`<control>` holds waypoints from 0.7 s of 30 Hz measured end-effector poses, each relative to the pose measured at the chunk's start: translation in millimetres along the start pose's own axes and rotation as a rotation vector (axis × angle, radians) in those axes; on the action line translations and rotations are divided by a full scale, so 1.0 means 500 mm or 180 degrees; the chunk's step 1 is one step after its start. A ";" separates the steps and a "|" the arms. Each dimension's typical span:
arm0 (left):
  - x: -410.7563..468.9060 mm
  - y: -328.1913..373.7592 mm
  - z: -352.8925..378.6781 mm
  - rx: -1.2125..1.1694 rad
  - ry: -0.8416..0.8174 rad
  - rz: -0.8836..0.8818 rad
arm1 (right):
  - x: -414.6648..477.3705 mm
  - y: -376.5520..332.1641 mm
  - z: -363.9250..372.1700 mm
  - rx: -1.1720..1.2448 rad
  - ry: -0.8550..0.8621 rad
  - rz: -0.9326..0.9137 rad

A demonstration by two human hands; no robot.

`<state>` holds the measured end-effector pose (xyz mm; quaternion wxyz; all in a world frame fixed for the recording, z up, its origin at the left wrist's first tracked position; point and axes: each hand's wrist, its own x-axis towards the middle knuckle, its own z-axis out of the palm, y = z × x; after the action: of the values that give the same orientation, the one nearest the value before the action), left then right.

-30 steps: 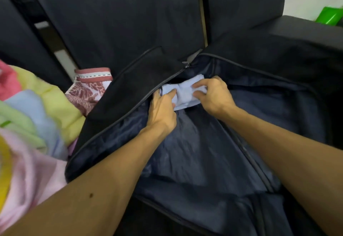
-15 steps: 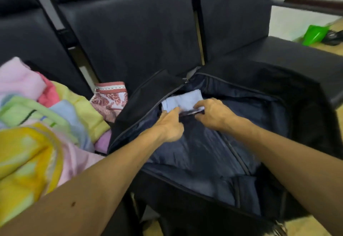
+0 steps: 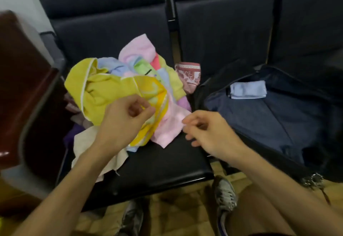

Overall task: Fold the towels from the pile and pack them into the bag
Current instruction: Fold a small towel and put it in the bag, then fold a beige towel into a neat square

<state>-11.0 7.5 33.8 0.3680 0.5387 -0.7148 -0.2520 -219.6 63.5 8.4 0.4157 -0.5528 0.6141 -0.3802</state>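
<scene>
Left of the left hand (image 3: 126, 122), blurred and cut off at the frame edge: a dark red-brown armrest (image 3: 22, 79). Under and beyond that hand, a loose pile of towels (image 3: 104, 89) on the black seat (image 3: 157, 161), lower layers buried, so no sure count. Fingers curled over the yellow-orange top layer; too smeared to say whether pinching it. Right hand (image 3: 209, 133) apart from the left, fingers loosely curled at the edge of a pink towel (image 3: 168, 126); grip likewise unclear. Right of it, one open dark bag (image 3: 269, 122), far side cut off, with one folded pale blue towel (image 3: 247, 90) inside near the back. Two hands; below them two shoes (image 3: 225, 196), partly hidden.
</scene>
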 end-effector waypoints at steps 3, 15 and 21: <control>-0.085 -0.158 -0.015 -0.0242 0.0299 -0.0902 | 0.001 0.016 0.164 0.0385 -0.0416 0.0429; -0.126 -0.333 -0.079 0.1439 -0.0806 -0.1152 | 0.127 0.105 0.472 0.0055 -0.0525 0.1334; -0.135 -0.371 -0.071 0.2035 -0.1385 -0.0975 | 0.148 0.104 0.507 0.0535 -0.0186 0.1683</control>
<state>135.7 19.2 -102.5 -0.0192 0.6601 -0.7297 -0.1772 -5.7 -7.1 -139.1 0.5624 -0.3476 0.6911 -0.2921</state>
